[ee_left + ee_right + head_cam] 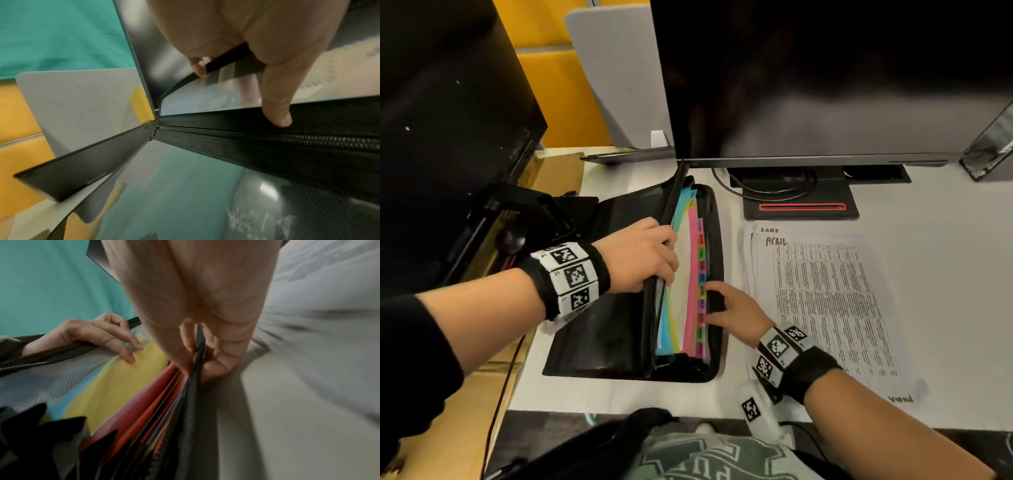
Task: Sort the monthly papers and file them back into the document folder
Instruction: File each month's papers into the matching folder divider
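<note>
My left hand (640, 260) grips the folder (640, 284) flap on the surface (928, 240) and pulls it wide. My right hand (736, 308) pinches the other edge by the tabs (701, 274). The papers (822, 301) lie beside it. I should keep the gap wide and find the right month.

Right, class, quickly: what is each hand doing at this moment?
Left hand: grips the zipped front edge of the document folder.
Right hand: pinches the folder's back edge by the month tabs.
</note>
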Motion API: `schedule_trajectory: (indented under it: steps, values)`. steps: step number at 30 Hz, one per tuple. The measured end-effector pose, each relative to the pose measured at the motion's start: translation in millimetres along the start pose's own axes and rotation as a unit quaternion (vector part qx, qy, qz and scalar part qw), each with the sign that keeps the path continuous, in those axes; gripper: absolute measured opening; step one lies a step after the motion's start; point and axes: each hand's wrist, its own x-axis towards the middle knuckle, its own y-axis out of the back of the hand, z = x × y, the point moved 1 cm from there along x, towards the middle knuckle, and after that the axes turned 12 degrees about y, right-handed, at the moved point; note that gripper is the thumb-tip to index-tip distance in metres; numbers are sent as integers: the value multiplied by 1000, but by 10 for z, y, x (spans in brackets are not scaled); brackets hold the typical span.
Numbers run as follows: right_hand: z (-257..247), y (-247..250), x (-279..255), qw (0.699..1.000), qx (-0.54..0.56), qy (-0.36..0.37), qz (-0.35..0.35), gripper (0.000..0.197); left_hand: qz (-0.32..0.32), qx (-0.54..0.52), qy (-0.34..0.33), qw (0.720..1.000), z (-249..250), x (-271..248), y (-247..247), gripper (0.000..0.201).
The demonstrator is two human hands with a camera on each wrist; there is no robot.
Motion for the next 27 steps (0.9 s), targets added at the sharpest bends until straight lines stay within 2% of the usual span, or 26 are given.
schedule_trajectory:
  steps: [5,9,13,16,19,27]
  values:
    - [-123,-38,11,996,91,16,8,53,-71,47,-12,996,72,-8,146,36]
    - [-266,-46,-76,989,130,42,-59,52,-142,72,-38,986,128,-94,257,56]
    - [-353,-46,-159,984,128,66,-107,59,-178,82,-67,978,195,-157,310,65]
    - [-338,-23,-179,981,138,65,-120,61,-181,61,-75,979,192,-183,325,70]
    - [-309,-8,-167,982,122,64,-133,60,-169,40,-71,982,159,-227,324,63]
    - [-68,55,-136,991,82,40,-96,60,-130,-13,-46,990,-41,-356,260,60]
